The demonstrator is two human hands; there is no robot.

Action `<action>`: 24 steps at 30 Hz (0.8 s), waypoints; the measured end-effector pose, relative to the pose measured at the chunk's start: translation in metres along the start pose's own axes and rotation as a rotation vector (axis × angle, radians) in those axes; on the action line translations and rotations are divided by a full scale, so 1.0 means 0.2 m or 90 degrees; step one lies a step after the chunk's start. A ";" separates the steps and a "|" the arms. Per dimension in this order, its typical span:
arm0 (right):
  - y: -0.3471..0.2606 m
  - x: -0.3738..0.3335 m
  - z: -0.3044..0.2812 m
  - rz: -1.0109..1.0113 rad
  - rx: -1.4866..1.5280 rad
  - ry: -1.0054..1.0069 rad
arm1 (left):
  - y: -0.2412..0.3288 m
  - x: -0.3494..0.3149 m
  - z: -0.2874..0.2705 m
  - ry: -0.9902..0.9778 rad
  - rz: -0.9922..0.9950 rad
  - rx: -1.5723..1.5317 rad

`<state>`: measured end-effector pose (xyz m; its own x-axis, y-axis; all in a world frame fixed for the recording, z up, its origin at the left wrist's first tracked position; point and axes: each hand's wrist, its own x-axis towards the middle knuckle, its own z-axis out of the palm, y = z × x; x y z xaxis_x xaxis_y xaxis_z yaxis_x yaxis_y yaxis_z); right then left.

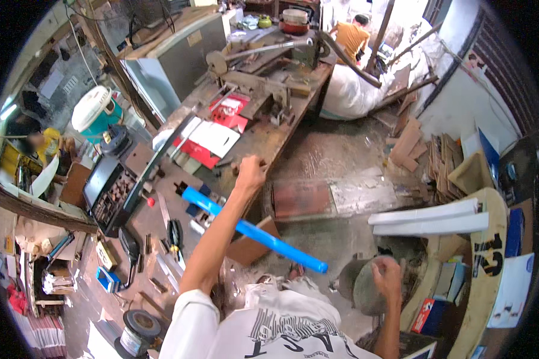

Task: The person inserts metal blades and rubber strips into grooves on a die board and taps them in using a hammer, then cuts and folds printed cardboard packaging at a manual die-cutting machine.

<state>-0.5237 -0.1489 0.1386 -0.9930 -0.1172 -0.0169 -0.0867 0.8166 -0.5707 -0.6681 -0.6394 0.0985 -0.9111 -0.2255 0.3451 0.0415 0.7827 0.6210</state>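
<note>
Curling by the bench's (pixel 259 136) right edge, the left hand (pixel 251 172) has its fingers bent inward; whether they grip anything I cannot tell; the right hand (pixel 388 276) hangs well off that edge, fingers loosely bent, hold equally unclear; a blue tube (pixel 275 242) crosses beneath the left forearm (pixel 220 242), jutting past the edge; an open black case (pixel 96 175) near the left edge holds brown pieces (pixel 115 189).
</note>
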 end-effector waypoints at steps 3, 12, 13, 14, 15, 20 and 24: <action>-0.17 0.42 0.11 -0.178 -0.010 -0.046 | -0.40 0.24 0.17 -0.086 -0.114 0.011; -0.69 0.87 0.38 -0.214 0.025 -0.198 | -0.99 0.70 0.45 -0.236 -0.188 0.170; -0.71 0.91 0.44 -0.191 0.057 -0.202 | -1.06 0.75 0.42 -0.241 -0.198 0.169; -0.69 0.94 0.45 -0.160 0.035 -0.203 | -0.98 0.83 0.50 -0.255 -0.100 0.245; -0.73 0.99 0.49 -0.153 0.011 -0.207 | -1.02 0.86 0.46 -0.249 -0.012 0.343; -0.98 1.33 0.97 -0.231 0.038 -0.277 | -1.29 0.93 0.40 -0.035 -0.174 0.055; -1.18 1.71 1.38 -0.368 -0.107 -0.184 | -1.25 0.96 0.58 -0.078 -0.078 0.057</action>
<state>-0.8210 -0.5380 0.0406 -0.7236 -0.6899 0.0212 -0.6332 0.6512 -0.4184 -0.9008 -0.8114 -0.0727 -0.9505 -0.2540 0.1791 -0.1045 0.8039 0.5856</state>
